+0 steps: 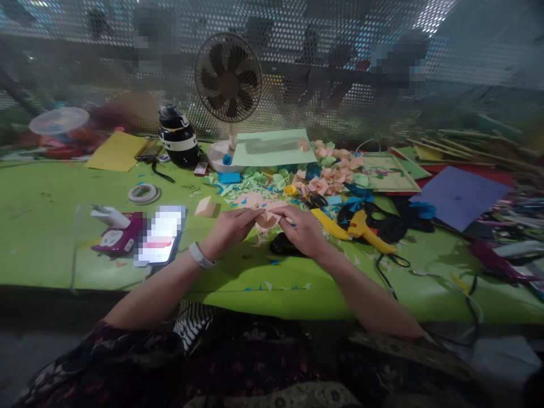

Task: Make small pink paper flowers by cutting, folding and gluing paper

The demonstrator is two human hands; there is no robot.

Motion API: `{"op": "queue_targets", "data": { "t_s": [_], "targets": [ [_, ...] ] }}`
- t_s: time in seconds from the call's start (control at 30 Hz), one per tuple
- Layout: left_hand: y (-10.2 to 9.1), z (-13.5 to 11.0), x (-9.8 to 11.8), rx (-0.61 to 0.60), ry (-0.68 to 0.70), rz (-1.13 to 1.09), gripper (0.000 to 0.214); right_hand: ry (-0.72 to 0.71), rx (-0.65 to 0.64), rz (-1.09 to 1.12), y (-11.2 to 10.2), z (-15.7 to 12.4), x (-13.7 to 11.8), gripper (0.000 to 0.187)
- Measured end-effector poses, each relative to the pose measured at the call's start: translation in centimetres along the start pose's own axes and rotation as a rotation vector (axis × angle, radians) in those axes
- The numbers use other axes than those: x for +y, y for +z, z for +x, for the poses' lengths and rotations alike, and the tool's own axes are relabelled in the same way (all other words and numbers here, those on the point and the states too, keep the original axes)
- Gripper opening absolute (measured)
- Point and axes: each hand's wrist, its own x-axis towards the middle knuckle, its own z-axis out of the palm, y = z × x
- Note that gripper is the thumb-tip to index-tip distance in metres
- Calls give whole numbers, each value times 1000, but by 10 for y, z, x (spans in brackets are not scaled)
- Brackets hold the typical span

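My left hand (pixel 232 228) and my right hand (pixel 302 229) meet over the green table (pixel 46 226), both pinching a small folded piece of peach paper (pixel 267 219) between the fingertips. A white band sits on my left wrist. Just behind the hands lies a heap of folded peach, green and blue paper pieces (pixel 317 175) with loose scraps. A yellow glue gun (pixel 365 229) lies right of my right hand. A loose peach paper piece (pixel 205 207) rests left of the hands.
A small white fan (pixel 228 85) stands at the back centre beside a black helmet (pixel 178 136). A phone (pixel 160 235) and a magenta power strip (pixel 117 238) lie at left. Purple card (pixel 461 195), a tape roll (pixel 143 194), yellow paper (pixel 117 151) and cables surround the work area.
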Motion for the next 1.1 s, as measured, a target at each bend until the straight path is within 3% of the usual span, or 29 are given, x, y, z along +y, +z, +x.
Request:
{"op": "queue_targets", "data": {
  "t_s": [0.3,0.73,1.1],
  "targets": [
    [-5,1,4,-48,44,49,31,-27,-7,-82,6,-3,4,29],
    [-3,0,5,-2,136,176,28,-131,14,-301,8,-3,4,29],
    [1,-3,14,42,90,227,26,-225,69,-385,9,-5,-4,28]
  ]
}}
